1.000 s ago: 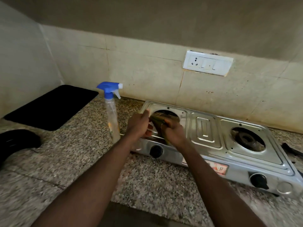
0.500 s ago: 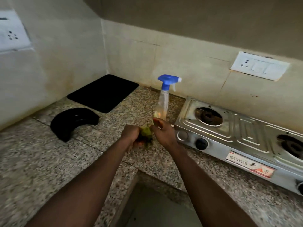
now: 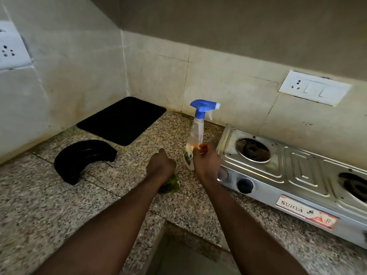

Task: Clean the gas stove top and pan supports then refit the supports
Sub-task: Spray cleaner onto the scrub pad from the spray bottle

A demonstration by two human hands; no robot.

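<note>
Gripping a green scrub pad point(image 3: 171, 185) against the speckled table point(image 3: 49, 215), the left hand point(image 3: 160, 165) is curled tight. The right hand point(image 3: 206, 164) has fingertips at the spray bottle point(image 3: 195, 133); whether it grips, I cannot tell. Just right of both hands sits the gas stove point(image 3: 301, 171), 2 burners point(image 3: 253, 149) bare; a black curved piece point(image 3: 83, 159) lies left

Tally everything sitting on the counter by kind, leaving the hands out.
Gas stove: 1
Spray bottle: 1
Green scrubber: 1
Black mat: 1
Black curved piece: 1
Total: 5
</note>
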